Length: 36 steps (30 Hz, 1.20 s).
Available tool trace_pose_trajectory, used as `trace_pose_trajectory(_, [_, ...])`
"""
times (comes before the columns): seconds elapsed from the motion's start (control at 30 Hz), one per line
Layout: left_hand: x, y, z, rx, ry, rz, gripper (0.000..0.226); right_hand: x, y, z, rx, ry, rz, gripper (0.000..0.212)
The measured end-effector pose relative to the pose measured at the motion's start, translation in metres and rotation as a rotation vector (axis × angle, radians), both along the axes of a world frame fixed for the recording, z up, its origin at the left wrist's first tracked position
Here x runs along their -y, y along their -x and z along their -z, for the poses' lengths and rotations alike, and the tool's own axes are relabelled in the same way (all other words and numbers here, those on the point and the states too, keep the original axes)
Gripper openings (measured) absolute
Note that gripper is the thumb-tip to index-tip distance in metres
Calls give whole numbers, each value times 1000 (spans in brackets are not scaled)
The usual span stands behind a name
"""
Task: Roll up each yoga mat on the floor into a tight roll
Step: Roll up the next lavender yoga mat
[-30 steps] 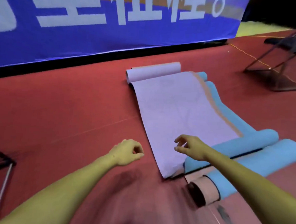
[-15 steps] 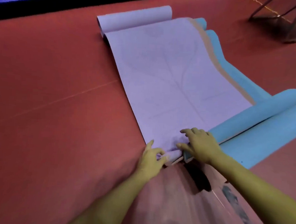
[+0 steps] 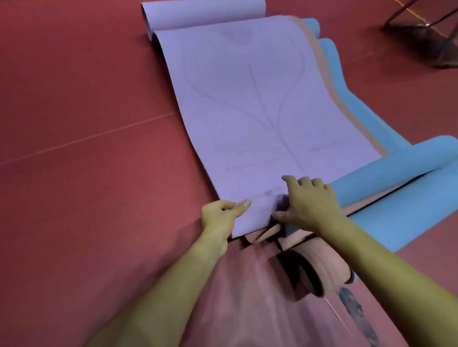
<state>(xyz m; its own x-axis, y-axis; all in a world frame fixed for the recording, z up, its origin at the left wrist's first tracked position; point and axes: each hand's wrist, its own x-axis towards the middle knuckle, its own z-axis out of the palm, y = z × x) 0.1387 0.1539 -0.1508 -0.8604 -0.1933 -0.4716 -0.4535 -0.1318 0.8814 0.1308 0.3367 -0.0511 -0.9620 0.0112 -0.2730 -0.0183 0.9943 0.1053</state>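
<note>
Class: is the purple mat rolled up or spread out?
Mostly spread: the purple mat lies flat, curled only at its far end. Both hands, left and right, grip its near edge.

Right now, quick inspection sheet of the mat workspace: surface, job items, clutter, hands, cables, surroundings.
Surface: red floor, pale line across it.
Job's things: purple mat lies spread on top, far end curled; pink mat and blue mat beneath, near ends curled into rolls.
Clutter: dark smudge on the floor.
Hands: left hand grips the purple mat's near left corner; right hand curls over its near edge.
Cables: nothing seen.
Surroundings: metal frame, top right.
</note>
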Motion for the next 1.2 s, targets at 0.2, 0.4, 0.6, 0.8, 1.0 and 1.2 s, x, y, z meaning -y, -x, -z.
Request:
trace_pose_trajectory(0.2, [14,8,-18,-320,432,5,31,7,5,-8,-42,46,48,122])
trace_pose_trajectory(0.4, [72,15,-33,-390,569,-98,26,19,-4,-3,-55,-78,36,105])
trace_pose_trajectory(0.6, [180,-10,-46,-406,671,-236,23,21,-3,4,-379,-142,101,84])
trace_pose_trajectory(0.8, [246,-53,-57,-150,637,-187,42,11,2,22,-120,150,-11,130])
trace_pose_trajectory(1.0, [271,2,-46,87,735,27,75,5,26,38,-70,196,25,97])
trace_pose_trajectory(1.2, [288,39,-17,307,388,23,37,-17,60,44,39,174,449,98])
